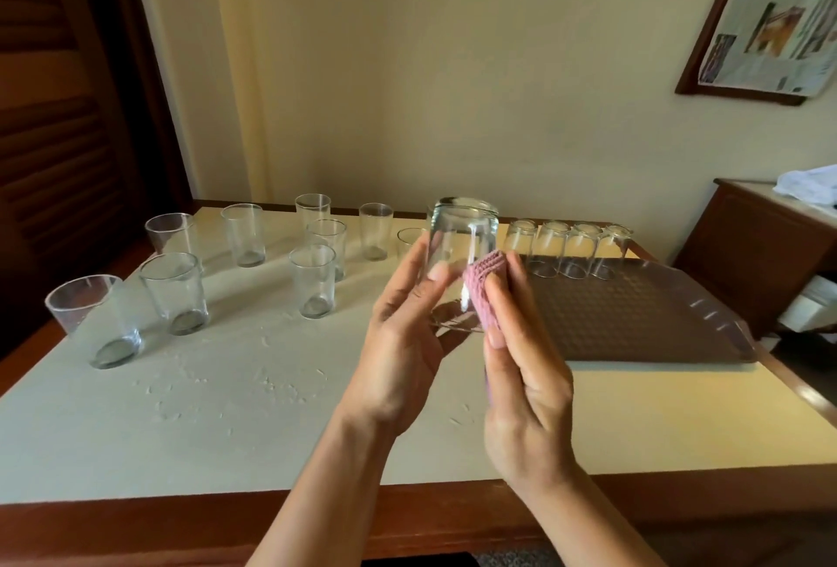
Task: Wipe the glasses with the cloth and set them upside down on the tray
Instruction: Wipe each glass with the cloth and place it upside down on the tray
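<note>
— Where's the glass?
— Base-up above the table, left hand curled round it; right hand pinches the pink cloth against its side, beside the tray.

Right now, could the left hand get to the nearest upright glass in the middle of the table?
Probably not yet: the left hand grips the held glass. The path to the upright glass looks free otherwise.

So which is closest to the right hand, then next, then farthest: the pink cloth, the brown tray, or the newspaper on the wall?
1. Pink cloth: held in the right hand.
2. Brown tray: on the table, just right.
3. Newspaper: high on the far wall.
</note>
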Demonstrator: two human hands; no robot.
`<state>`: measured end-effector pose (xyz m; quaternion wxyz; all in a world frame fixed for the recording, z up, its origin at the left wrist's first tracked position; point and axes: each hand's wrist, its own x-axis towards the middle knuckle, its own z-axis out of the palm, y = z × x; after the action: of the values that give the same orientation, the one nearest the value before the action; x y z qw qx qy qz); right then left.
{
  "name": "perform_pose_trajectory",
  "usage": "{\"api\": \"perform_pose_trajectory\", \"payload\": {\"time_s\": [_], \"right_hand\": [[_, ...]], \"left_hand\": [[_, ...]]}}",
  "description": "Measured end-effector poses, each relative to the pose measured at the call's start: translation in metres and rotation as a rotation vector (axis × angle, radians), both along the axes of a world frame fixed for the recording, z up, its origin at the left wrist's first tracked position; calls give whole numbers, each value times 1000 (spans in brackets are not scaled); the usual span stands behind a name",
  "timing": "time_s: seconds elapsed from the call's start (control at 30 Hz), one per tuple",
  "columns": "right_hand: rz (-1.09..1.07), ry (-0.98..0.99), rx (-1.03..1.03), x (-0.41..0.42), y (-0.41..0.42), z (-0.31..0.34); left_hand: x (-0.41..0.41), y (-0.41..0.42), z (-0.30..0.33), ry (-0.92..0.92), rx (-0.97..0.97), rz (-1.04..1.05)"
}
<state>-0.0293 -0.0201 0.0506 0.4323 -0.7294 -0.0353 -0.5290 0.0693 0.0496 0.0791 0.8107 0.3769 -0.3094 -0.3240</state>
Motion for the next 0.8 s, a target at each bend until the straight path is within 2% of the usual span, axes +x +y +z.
{"api": "perform_pose_trajectory", "payload": {"time_s": [0.13,0.23,0.37,0.47,0.57,0.7,0.8], "right_hand": [[-61,5,13,6,-20,27],[-111,38,-18,10,-29,36],[10,64,8,2,-13,10],[-1,51,9,-1,-5,-1],[-81,18,-14,5,-16,19],[-96,17,-56,6,-19,25],[-65,52,-65,1,-9,5]], "left_hand": [[-7,-2,-4,3,33,-115],[-8,-5,-5,53,-25,-50],[-1,-5,0,-25,14,55],[1,-3,-1,-52,63,5],[-3,-4,-6,-32,83,-80],[-2,-6,-4,29,6,-6],[2,-6,-1,-25,32,29]]}}
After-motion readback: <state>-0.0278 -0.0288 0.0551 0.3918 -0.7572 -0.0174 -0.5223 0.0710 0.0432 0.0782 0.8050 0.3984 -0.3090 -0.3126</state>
